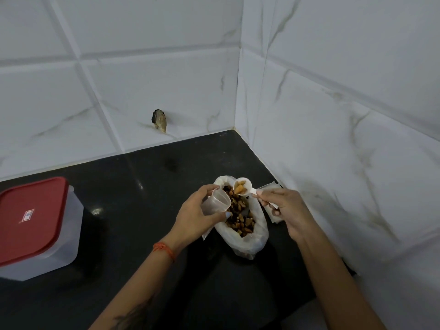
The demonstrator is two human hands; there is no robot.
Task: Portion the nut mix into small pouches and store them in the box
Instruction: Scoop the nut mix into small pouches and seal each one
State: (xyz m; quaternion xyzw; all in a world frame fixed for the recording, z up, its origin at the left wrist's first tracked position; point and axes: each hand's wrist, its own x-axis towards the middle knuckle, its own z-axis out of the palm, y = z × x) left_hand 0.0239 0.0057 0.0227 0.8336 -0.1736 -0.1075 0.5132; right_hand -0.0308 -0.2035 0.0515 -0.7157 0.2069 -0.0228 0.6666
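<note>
An open clear plastic bag of brown nut mix lies on the black counter. My left hand grips a small clear plastic cup, tilted with its mouth toward the bag. My right hand pinches the handle of a white spoon heaped with nuts, held above the far end of the bag, close to the cup's rim. Small white pouches lie flat on the counter behind and under my right hand, partly hidden. A translucent box with a red lid stands closed at the left.
White marbled tile walls meet in a corner just behind the bag, the right wall close to my right hand. A broken hole shows in the back wall. Dark counter stretches between the box and the bag.
</note>
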